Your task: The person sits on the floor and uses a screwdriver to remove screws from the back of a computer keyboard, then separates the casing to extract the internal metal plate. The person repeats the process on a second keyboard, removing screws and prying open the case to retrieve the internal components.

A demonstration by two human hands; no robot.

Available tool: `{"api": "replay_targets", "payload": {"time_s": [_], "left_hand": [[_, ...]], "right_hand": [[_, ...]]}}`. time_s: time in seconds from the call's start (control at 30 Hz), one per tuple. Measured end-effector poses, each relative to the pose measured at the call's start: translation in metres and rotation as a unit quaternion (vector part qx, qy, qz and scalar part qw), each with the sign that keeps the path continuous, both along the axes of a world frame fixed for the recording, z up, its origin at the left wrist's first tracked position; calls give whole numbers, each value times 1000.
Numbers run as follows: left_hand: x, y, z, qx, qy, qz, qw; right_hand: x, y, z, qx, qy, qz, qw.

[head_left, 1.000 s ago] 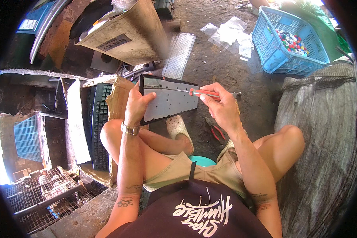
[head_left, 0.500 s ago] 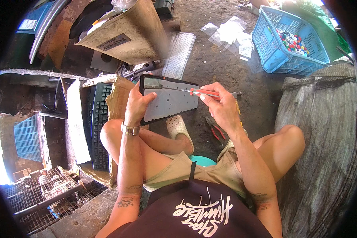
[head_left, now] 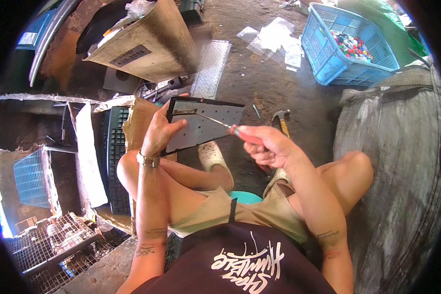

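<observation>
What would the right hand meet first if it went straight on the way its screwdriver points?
Probably the flat grey panel, met by the screwdriver first; its tip looks close to the surface, though depth is unclear.

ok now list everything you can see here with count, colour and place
panel: one, grey, black-edged, centre
screwdriver: one, red-handled, tip at panel's upper left
hammer: one, yellow-handled, right of panel
crate: one, blue, upper right
small pieces: many, mixed colours, in crate
bin: one, beige, upper left
sheets: several, white and clear, left of crate
metal plate: one, silver, beside bin
keyboard: one, black, left
cardboard box: one, brown, left
sack: one, grey, right
shoes: two, cream, worn
watch: one, metallic, worn, left
left hand: one, bare, gripping panel
right hand: one, bare, gripping screwdriver
</observation>
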State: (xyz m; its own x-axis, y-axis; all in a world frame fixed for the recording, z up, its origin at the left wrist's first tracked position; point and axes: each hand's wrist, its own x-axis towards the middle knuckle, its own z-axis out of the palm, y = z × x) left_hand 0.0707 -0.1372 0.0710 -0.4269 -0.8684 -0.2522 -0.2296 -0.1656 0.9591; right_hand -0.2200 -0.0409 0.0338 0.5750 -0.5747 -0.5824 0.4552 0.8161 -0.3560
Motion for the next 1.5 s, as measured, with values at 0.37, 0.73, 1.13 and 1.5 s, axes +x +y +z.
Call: {"api": "replay_targets", "payload": {"time_s": [0.37, 0.73, 1.13, 1.5], "left_hand": [[-3, -8, 5, -3, -1, -48, 999], [2, -12, -7, -12, -26, -11, 1000], [2, -9, -11, 8, 38, 51, 998], [7, -6, -5, -14, -29, 79, 996]], "right_hand": [[32, 18, -14, -607, 585, -74, 533], [21, 2, -4, -465, 394, -96, 787], [30, -11, 2, -282, 425, -162, 845], [38, -7, 3, -386, 378, -229, 810]]}}
